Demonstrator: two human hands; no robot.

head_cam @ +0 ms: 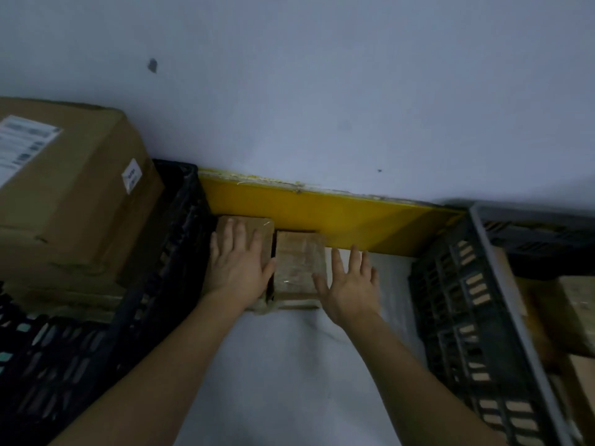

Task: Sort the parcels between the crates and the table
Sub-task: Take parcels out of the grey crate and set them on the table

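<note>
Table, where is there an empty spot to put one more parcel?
The white table is bare between the right hand and the right crate, and nearer you, between both forearms. It is crowded at the back left: two small parcels sit side by side against the left crate.

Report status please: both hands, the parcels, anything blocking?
Left hand flat on left parcel, no grip. Right hand open beside right parcel. Parcels against yellow board, between black crates. Nothing blocking.
</note>
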